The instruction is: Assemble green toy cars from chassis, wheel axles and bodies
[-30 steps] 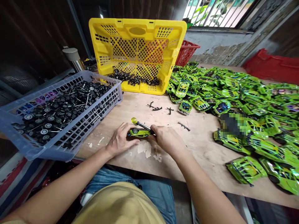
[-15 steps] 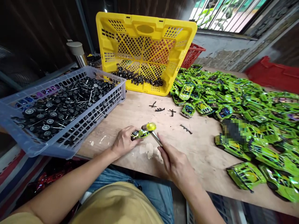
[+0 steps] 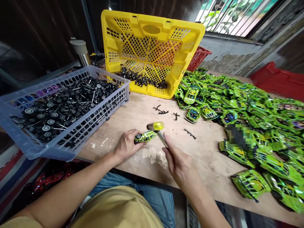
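A shiny green toy car [image 3: 147, 136] is on the wooden table [image 3: 142, 107], its rear end gripped by my left hand [image 3: 128, 141]. One black wheel shows beside my fingers. My right hand [image 3: 177, 160] is closed around the metal handle of a small mallet [image 3: 156, 125]. Its head, yellow at one end and dark at the other, is blurred and hangs just above the car's front end. Whether the two touch I cannot tell. Beyond the mallet lie several loose black plastic parts [image 3: 163, 112].
At left stands a clear crate [image 3: 92, 125] full of black wheels on axles. A yellow crate [image 3: 152, 29] rests on its side behind, holding small black parts. Many green toy cars [image 3: 220, 91] are heaped at right. A lidded cup [image 3: 79, 47] is at the back left.
My right hand has lifted the mallet slightly up and to the right, off the car's front end. My left hand still holds the car in nearly the same spot.
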{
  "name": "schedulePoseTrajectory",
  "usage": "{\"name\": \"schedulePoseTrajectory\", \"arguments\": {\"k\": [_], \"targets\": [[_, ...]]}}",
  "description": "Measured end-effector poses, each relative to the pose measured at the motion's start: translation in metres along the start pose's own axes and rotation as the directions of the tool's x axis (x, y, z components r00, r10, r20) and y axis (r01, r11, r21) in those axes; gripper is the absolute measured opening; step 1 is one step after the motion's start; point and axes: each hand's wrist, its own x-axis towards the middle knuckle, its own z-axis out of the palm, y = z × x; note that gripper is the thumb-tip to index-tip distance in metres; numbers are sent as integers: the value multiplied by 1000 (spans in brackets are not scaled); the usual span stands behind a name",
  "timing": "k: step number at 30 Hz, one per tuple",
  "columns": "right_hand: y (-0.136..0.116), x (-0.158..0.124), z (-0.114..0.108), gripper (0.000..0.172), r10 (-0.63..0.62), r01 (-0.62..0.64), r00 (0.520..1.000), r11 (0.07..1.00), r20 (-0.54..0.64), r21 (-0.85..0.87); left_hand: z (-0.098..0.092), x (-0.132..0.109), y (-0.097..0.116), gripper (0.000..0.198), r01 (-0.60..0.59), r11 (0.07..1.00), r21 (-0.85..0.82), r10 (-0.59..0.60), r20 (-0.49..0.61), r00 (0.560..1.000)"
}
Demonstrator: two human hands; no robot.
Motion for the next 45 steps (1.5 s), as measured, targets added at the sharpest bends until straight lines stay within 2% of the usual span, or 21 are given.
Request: {"name": "schedulePoseTrajectory", "arguments": {"k": [8,10,13,15,17,19,21,23,26,32,39,41,43,45], "targets": [[6,1,0,50,-11,10,999,1000,52,18,-4,4,0,25,-18,1000,14,18,53,998],[17,-2,-4,48,1,-1,1000,1000,7,4,-9,7,-3,24,-45,999,16,44,96,994],[46,-7,-9,47,133,-152,983,977,-125,-150,-20,13,-6,23,-94,995,17,90,179,980],[62,-8,-10,44,222,-248,967,927,-121,-281,-24,16,-6,22,-118,993,18,112,213,971],[69,-3,-9,42,228,-247,969,915,-97,-320,-25,19,-4,25,-133,991,-22,135,230,964],[64,10,-5,46,139,-161,984,963,-111,-216,-21,21,-1,26,-130,984,-124,156,234,960],[51,29,1,54,21,-20,992,1000,-122,9,-15,22,0,26,-98,969,-226,148,216,965],[39,48,9,49,-84,94,995,960,-50,264,-9,22,-1,23,-50,959,-278,107,195,975],[32,66,24,32,-154,111,987,867,49,486,-4,21,-4,23,21,948,-318,41,187,981],[37,66,40,22,-47,4,998,763,49,646,1,20,-3,22,48,909,-414,26,170,985],[38,63,48,22,-12,7,1000,748,3,664,5,19,-1,18,76,919,-387,-16,156,988],[38,62,51,29,43,-17,999,719,-20,694,7,17,-2,24,103,914,-392,-56,130,990],[36,60,53,40,113,-48,993,687,-42,725,9,16,-2,38,154,889,-431,-126,94,988],[32,57,53,41,150,-95,989,661,-8,744,10,14,0,42,221,852,-474,-198,99,975]]}}
